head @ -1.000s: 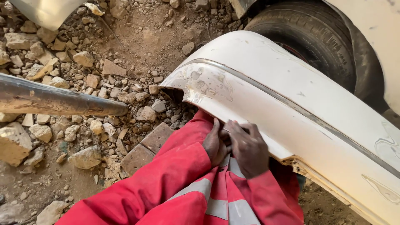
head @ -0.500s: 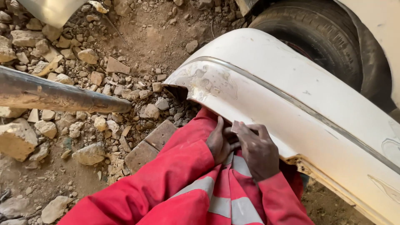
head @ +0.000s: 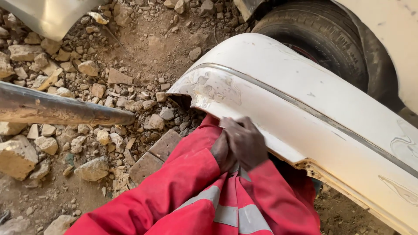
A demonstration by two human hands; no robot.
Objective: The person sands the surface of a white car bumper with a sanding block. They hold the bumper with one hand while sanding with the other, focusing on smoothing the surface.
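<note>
While both arms come up from the bottom edge in red sleeves [head: 174,191] with grey reflective bands, the two hands meet at the lower edge of a detached white car bumper [head: 305,100]. Right hand [head: 244,141] lies on top, back of hand to the camera, fingers curled and pressed against the bumper's lower lip; slight motion blur on it. Whether those fingers pinch anything small: cannot tell, the tips are hidden against the panel. Left hand [head: 222,152] is tucked under and left of the right one, mostly covered, only the knuckle side showing; fingers look bent, grip cannot be told. Both wrists are bent upward, forearms close together and nearly parallel.

Bumper runs from just above the fingertips out to the lower right, a dark trim line along it, scuffed and patchy paint at the curved end up-left of the fingers. Beyond the fingers, past the bumper, a black tyre [head: 318,39] sits in a pale wheel arch. Left of the fingers, well apart, a rusty metal pipe [head: 61,109] lies across rubble [head: 87,74] and dirt. Just left of the left wrist, two flat bricks [head: 154,156] lie on the ground, touching the sleeve's edge.
</note>
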